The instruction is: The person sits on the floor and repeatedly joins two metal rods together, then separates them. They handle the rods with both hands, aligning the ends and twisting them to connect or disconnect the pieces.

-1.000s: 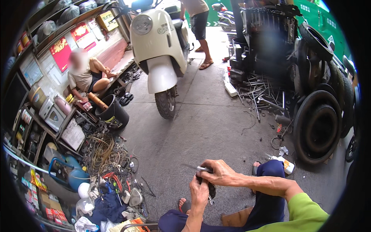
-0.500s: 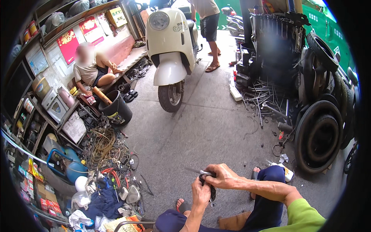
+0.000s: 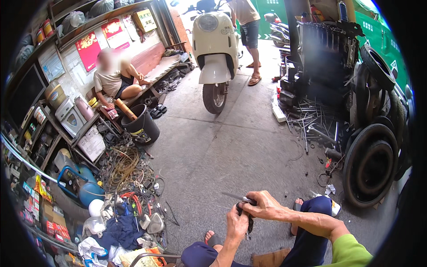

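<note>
Both my hands are close together in front of my knees, low and right of centre. My right hand (image 3: 264, 205) is closed around the handle of a thin-bladed knife (image 3: 233, 195), whose grey blade points left. Beneath it, my left hand (image 3: 236, 222) pinches a small black part (image 3: 250, 226) that hangs below the fingers. The knife's handle end lies against this part or just above it; I cannot tell which. My fingers hide most of the black part, and its kind does not show.
A cream scooter (image 3: 217, 58) stands ahead, a person's legs (image 3: 251, 49) beside it. Another person (image 3: 111, 78) sits on the left bench. Cables (image 3: 122, 167) and rags (image 3: 120, 231) lie left. Scattered tools (image 3: 311, 118) and stacked tyres (image 3: 371, 164) line the right. A black bin (image 3: 147, 129) stands left.
The scooter has rolled back, farther from me. The view has turned slightly left, so the scene sits farther right. My hands keep the knife and the black part, with a small shift.
</note>
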### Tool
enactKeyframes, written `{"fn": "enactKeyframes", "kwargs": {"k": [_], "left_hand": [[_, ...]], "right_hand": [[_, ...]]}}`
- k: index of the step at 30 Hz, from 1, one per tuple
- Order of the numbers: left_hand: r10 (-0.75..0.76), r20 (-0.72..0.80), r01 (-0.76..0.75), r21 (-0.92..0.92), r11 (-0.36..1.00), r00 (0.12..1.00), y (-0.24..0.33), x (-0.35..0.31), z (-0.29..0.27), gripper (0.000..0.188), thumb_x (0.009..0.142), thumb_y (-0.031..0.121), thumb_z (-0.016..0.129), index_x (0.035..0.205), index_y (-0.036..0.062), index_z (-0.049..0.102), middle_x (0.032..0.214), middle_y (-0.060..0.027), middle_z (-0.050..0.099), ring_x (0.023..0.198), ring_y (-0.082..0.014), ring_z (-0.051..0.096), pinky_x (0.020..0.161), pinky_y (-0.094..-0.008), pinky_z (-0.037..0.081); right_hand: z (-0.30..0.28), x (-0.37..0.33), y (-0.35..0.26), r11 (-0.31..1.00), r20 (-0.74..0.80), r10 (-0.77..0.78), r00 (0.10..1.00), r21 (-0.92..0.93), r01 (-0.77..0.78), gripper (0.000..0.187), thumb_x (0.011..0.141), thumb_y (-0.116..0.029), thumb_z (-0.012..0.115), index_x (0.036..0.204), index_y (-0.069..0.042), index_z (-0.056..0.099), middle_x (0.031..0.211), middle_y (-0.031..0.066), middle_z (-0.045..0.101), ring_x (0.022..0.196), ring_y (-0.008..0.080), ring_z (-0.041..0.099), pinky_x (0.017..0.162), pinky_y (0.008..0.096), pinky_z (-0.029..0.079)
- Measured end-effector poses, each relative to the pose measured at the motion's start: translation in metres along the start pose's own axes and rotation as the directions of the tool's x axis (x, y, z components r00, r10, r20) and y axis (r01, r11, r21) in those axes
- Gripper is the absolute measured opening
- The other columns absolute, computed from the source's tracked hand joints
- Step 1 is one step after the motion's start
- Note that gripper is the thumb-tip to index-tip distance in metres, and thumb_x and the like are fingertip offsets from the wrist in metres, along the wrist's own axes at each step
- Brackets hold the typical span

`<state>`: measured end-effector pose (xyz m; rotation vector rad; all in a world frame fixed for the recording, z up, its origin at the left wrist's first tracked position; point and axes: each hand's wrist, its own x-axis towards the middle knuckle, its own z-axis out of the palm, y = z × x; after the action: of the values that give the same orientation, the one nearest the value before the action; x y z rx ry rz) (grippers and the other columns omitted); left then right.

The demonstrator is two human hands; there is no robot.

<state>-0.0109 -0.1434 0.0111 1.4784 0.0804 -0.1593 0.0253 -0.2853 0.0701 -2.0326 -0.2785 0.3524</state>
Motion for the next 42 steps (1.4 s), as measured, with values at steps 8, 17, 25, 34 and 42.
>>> {"fn": "enactKeyframes", "kwargs": {"k": [8,17,25,34,42], "left_hand": [[0.054,-0.024,-0.051,0.093,0.994,0.998,-0.012,0.005,-0.001,0.020,0.095,0.019,0.059,0.095,-0.0011,0.060,0.074,0.0009,0.059,0.064,-0.0050,0.051,0.053,-0.0240,0.041],[0.009,-0.038,-0.008,0.033,0.999,0.999,-0.006,0.002,0.001,0.021,0.094,0.018,0.058,0.092,-0.0031,0.059,0.069,-0.0038,0.063,0.060,-0.0074,0.054,0.052,-0.0266,0.044],[0.067,-0.040,-0.067,0.014,0.998,0.997,-0.010,0.004,-0.001,0.017,0.095,0.017,0.056,0.092,-0.0004,0.059,0.070,0.0007,0.058,0.061,-0.0043,0.050,0.052,-0.0236,0.041],[0.199,0.004,-0.199,0.032,0.979,0.980,-0.007,-0.002,-0.004,0.028,0.095,0.023,0.059,0.104,-0.0040,0.058,0.075,0.0005,0.060,0.066,-0.0051,0.051,0.055,-0.0248,0.044],[0.109,-0.024,-0.102,0.184,0.978,0.994,0.004,-0.002,0.000,0.022,0.096,0.019,0.053,0.100,-0.0021,0.059,0.072,-0.0093,0.069,0.065,-0.0146,0.066,0.058,-0.0295,0.051]], "right_hand": [[0.008,0.000,0.005,0.997,-0.074,-0.055,0.996,0.056,0.059,0.030,0.084,-0.023,0.066,0.092,0.005,0.064,0.064,0.0130,0.063,0.055,0.0148,0.060,0.049,0.0316,0.045],[0.010,-0.002,0.001,0.998,-0.096,-0.017,0.995,0.053,0.022,0.033,0.085,-0.028,0.069,0.088,0.005,0.067,0.058,0.0110,0.061,0.052,0.0133,0.059,0.045,0.0301,0.044],[0.011,0.000,0.009,0.997,-0.101,-0.009,0.995,0.080,0.018,0.032,0.083,-0.026,0.070,0.089,0.005,0.066,0.059,0.0084,0.061,0.053,0.0111,0.058,0.046,0.0294,0.044],[0.011,0.002,0.002,0.943,-0.029,0.060,0.998,0.328,-0.048,0.033,0.085,-0.028,0.073,0.083,0.005,0.066,0.060,0.0045,0.062,0.055,0.0087,0.060,0.049,0.0248,0.049],[0.014,0.003,0.016,0.956,-0.035,-0.005,0.999,0.292,0.015,0.024,0.085,-0.020,0.070,0.081,0.003,0.065,0.059,0.0023,0.058,0.054,0.0065,0.055,0.047,0.0249,0.046]]}}
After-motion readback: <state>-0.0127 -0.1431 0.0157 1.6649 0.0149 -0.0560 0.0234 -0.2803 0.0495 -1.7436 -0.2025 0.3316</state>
